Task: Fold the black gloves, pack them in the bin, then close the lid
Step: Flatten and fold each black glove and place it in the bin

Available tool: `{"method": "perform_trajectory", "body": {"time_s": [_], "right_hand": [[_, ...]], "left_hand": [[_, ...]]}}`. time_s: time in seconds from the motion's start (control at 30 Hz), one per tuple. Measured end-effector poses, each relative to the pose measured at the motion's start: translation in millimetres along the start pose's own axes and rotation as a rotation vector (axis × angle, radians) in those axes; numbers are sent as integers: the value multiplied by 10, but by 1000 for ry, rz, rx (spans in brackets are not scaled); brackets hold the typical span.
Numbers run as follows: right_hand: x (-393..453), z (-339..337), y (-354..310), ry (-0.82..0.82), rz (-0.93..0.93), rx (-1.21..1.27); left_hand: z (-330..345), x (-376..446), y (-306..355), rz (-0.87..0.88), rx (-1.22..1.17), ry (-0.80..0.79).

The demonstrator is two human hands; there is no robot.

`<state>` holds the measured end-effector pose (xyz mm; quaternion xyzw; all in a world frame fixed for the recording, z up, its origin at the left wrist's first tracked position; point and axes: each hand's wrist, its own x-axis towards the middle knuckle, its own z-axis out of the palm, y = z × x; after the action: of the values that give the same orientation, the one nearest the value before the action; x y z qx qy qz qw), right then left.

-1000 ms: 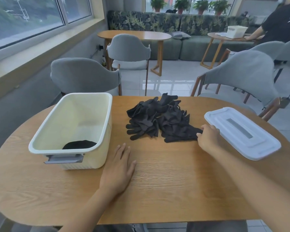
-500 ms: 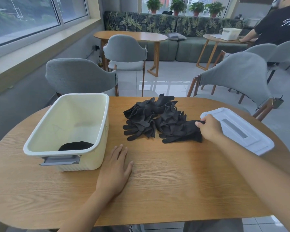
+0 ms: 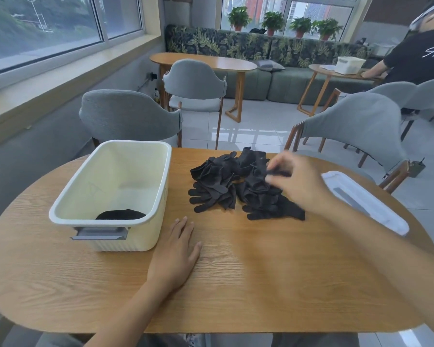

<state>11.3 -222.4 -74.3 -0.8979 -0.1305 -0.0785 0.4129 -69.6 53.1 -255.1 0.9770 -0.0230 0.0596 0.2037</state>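
A pile of black gloves (image 3: 238, 185) sits in the middle of the round wooden bench (image 3: 236, 284). The gloves lie in a jumble, and most glove fingers point toward 7 and 8 o'clock. The lowest glove lies flat with its long side running from 9 to 3 o'clock.

The right hand (image 3: 296, 182) is over the pile at its 2 o'clock side. It is blurry, but its fingers pinch a bit of black glove cloth.

The left hand (image 3: 174, 254) lies flat on the bench at 6 o'clock from the bin (image 3: 110, 194), fingers straight, holding nothing.

The cream bin stands at 9 o'clock from the pile, its long side running from 6 to 12 o'clock. One folded glove (image 3: 120, 214) peeks up inside, half hidden by the near wall.

The white lid (image 3: 371, 204) lies flat at 3 o'clock, partly covered by the right arm.
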Motion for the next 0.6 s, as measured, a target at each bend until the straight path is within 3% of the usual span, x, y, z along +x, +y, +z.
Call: {"method": "perform_trajectory", "body": {"time_s": [0.1,0.17,0.27,0.43,0.6], "right_hand": [[-419,253,-77,-661,73,-138],[-671,433,-39,-865,74,-298],[-811,609,50,-808,50,-332],[-753,783,236,-528,42,-330],[-868,1131,380,-427,20,-405]], "left_hand": [[0,-11,2,-5,-32,21],[3,-25,1,-11,-45,32],[13,-33,-5,-13,-56,38],[18,-30,-2,-15,-59,41],[11,-27,6,-14,-61,48]]}}
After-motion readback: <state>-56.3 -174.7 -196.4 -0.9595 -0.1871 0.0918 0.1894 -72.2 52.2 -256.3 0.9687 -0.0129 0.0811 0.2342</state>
